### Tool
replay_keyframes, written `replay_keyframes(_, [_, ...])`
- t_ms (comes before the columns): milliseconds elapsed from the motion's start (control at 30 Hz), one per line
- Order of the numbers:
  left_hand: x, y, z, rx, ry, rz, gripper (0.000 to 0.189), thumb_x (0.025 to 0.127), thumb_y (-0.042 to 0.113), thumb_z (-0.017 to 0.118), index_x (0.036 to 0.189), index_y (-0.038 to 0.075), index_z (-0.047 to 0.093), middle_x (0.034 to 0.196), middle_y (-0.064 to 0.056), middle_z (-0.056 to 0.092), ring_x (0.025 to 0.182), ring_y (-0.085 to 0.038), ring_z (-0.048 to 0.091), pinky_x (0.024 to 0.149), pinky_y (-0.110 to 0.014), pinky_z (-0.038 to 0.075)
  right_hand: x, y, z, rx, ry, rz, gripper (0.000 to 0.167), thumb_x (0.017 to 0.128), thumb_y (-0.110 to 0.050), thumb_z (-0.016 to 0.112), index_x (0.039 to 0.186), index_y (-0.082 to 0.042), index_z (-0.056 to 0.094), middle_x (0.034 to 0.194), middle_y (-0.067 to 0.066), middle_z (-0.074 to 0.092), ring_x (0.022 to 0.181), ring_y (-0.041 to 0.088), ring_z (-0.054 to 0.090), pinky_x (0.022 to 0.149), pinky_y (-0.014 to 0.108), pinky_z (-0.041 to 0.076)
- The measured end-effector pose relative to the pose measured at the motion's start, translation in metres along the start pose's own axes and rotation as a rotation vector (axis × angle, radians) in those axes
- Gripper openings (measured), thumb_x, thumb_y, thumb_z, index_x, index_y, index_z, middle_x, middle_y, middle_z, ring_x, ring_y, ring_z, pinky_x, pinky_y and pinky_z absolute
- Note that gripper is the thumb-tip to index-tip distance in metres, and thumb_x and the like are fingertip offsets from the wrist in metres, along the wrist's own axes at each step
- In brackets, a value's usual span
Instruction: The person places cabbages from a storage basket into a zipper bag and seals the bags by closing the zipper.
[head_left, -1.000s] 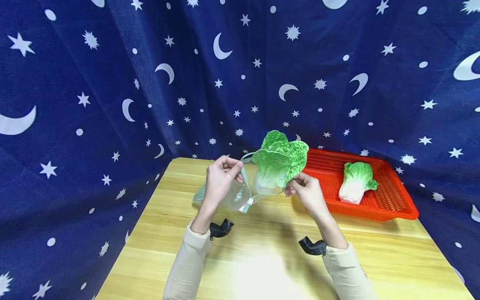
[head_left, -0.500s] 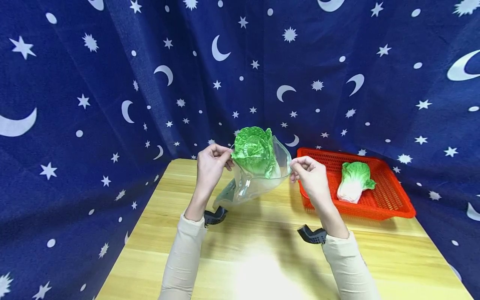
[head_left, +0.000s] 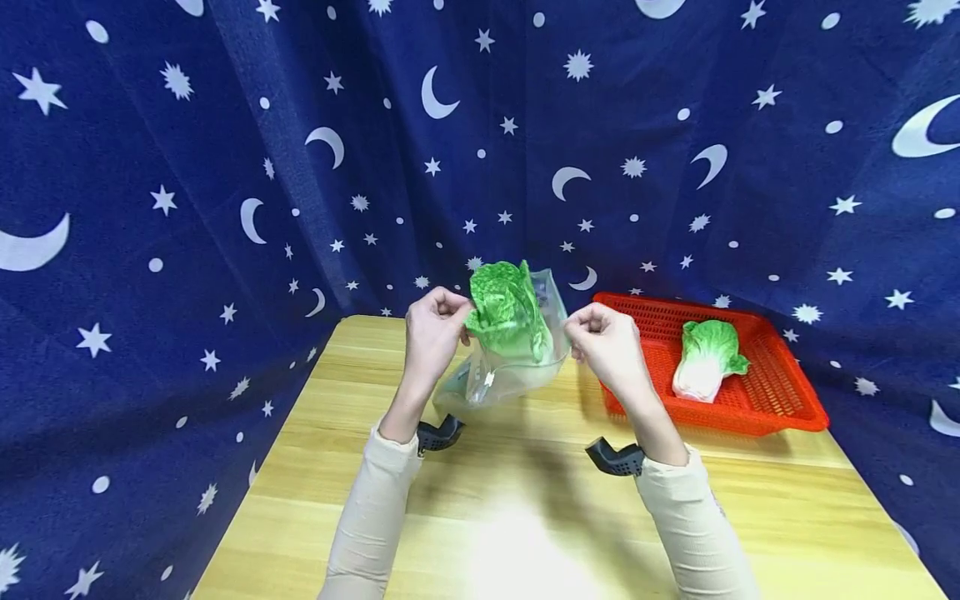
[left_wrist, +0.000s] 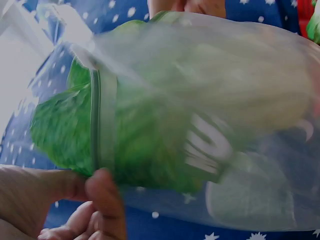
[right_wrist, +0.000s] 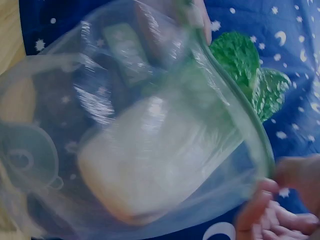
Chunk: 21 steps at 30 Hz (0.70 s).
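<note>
A leafy green cabbage (head_left: 504,304) with a pale base sits inside a clear zip bag (head_left: 495,387), its leaves sticking out of the mouth. My left hand (head_left: 437,329) pinches the left side of the bag's rim, close beside the leaves. On the opposite side, my right hand (head_left: 607,342) pinches the rim between thumb and fingers. The left wrist view shows the green zip strip (left_wrist: 104,120) crossing the leaves. Through the film in the right wrist view, the cabbage's white base (right_wrist: 145,165) shows deep in the bag. The bag hangs tilted, its bottom toward the lower left.
A red plastic basket (head_left: 780,383) stands at the right of the wooden table (head_left: 315,500), with a second cabbage (head_left: 707,360) lying in it. Behind the table hangs a blue curtain (head_left: 510,183) patterned with moons and stars.
The cabbage has shifted left and deeper into the bag, now leaning toward my left hand. My right hand moved to the bag's right rim, and my hands have since drawn slightly closer together.
</note>
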<state>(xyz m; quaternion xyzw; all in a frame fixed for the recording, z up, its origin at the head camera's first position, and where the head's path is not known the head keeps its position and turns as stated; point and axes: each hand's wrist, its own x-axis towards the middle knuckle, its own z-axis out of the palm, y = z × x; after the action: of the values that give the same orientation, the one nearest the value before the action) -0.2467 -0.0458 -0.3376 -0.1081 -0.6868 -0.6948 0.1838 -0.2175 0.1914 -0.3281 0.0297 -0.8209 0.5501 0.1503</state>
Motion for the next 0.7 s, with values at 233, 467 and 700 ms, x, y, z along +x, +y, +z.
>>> replay_keyframes(233, [0.001,-0.004,-0.005,-0.082,0.061,-0.018,0.003,0.085,0.000,0.065,0.083,0.000,0.064,0.065,-0.015,0.066,0.047,-0.017,0.060,0.041,-0.025,0.049,0.005,0.000,-0.001,0.167,0.140,-0.003,0.007,0.088,-0.009,0.065,0.082,-0.006,0.062,0.056,-0.005,0.059,0.044,0.006,0.054,0.043,0.022,0.050])
replay_keyframes(467, [-0.003,0.006,-0.006,-0.032,0.057,-0.026,0.004,0.085,-0.002,0.063,0.081,-0.002,0.064,0.066,-0.021,0.066,0.046,-0.021,0.060,0.041,-0.026,0.050,0.007,0.007,0.000,0.038,0.079,0.069,0.011,0.087,-0.014,0.063,0.086,-0.003,0.061,0.058,-0.006,0.060,0.047,0.008,0.057,0.047,0.023,0.053])
replay_keyframes(700, [0.005,0.001,-0.009,0.011,-0.001,-0.050,0.003,0.083,-0.001,0.062,0.081,-0.002,0.064,0.072,-0.021,0.069,0.048,-0.022,0.062,0.045,-0.028,0.053,0.013,0.006,-0.001,0.060,0.002,0.024,0.013,0.088,-0.013,0.062,0.089,0.001,0.062,0.059,-0.006,0.062,0.047,0.009,0.059,0.049,0.024,0.054])
